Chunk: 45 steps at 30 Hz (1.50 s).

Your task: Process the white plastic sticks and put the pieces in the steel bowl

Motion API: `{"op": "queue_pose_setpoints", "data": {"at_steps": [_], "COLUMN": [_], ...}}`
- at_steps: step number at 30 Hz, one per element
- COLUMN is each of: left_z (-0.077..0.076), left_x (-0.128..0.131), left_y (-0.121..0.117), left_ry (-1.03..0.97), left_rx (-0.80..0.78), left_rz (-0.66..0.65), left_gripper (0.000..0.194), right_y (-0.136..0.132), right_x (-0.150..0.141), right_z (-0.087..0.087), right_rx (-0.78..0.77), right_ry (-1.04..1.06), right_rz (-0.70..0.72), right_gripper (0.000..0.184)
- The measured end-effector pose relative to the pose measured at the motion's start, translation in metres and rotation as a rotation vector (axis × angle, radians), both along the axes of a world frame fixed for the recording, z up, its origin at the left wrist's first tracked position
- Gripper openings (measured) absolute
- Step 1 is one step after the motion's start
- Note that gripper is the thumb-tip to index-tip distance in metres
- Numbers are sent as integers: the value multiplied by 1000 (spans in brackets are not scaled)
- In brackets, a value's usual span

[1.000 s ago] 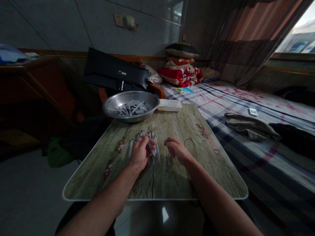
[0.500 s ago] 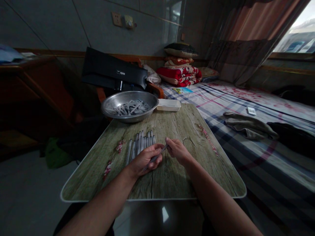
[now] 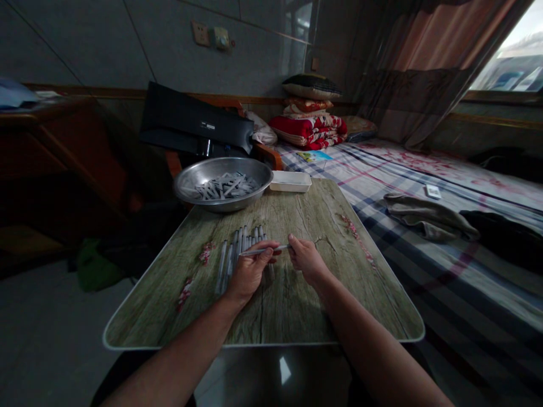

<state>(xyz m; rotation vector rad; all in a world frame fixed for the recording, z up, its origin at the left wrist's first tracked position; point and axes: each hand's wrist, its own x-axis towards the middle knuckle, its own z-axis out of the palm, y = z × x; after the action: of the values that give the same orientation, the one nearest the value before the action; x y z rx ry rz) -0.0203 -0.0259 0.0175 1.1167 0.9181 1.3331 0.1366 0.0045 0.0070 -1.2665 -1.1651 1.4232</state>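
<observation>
One slim, pale plastic tube (image 3: 254,252) is pinched in the left hand (image 3: 250,274), its end gripped by the right hand (image 3: 306,259); a slipping grip could jolt loose, dark-tipped translucent tubes (image 3: 230,257) just beyond the left hand. Farther off: a round silver metal basin (image 3: 223,208).

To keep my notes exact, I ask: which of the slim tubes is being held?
The tube running from the left grip to the right grip; a row of tubes lies on the table, loose pieces in the bowl.
</observation>
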Motion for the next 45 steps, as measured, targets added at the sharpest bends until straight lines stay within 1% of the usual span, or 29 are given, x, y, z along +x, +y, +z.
{"op": "queue_pose_setpoints", "data": {"at_steps": [3,6,8,10,13,15,16,18,21,24,26,28,30,32,34,36,39,42,43,45], "left_z": [0,1,1,1,1,2,2,2,1,1,1,1,2,1,1,1,1,1,1,1], "left_x": [0,-2,-4,-5,-4,-4,-4,-4,-5,-6,-5,-4,-4,-4,-5,-5,-5,-4,-4,-5], "left_y": [3,6,8,9,8,7,7,7,9,10,10,9,8,8,9,9,9,8,9,9], "left_ry": [-113,-195,-221,-230,-226,-222,-222,-225,-249,-259,-245,-232,-230,-235,-246,-251,-237,-232,-234,-243], "left_rx": [-91,-163,-186,-201,-206,-204,-203,-200,-199,-204,-204,-198,-193,-192,-195,-198,-199,-192,-189,-188], "left_rz": [10,28,38,43,39,34,33,37,54,64,57,50,52,59,70,77,72,67,67,73], "left_gripper": [36,40,41,42,42,42,42,41,41,41,41,41,40,40,40,40,40,40,40,40], "right_y": [-1,-4,-6,-7,-6,-5,-5,-5,-8,-11,-11,-9,-8,-8,-9,-10,-10,-9,-8,-8], "right_x": [-3,-6,-6,-6,-3,-2,-2,-2,-3,-4,-5,-4,-4,-4,-5,-6,-6,-4,-4,-4], "right_z": [-1,2,6,9,8,7,7,8,13,16,15,13,12,13,14,15,15,12,12,11], "right_rx": [101,166,151,86,5,16,29,48,49,28,10,5,17,34,45,41,12,10,13,19], "right_ry": [-72,-46,14,75,73,29,15,32,161,270,231,136,74,96,183,249,194,94,97,164], "right_rz": [-50,-9,13,17,35,60,70,87,147,159,113,86,92,115,127,120,82,89,101,116], "right_gripper": [47,37,29,30,42,50,50,46,32,34,33,41,46,42,34,35,34,44,44,37]}}
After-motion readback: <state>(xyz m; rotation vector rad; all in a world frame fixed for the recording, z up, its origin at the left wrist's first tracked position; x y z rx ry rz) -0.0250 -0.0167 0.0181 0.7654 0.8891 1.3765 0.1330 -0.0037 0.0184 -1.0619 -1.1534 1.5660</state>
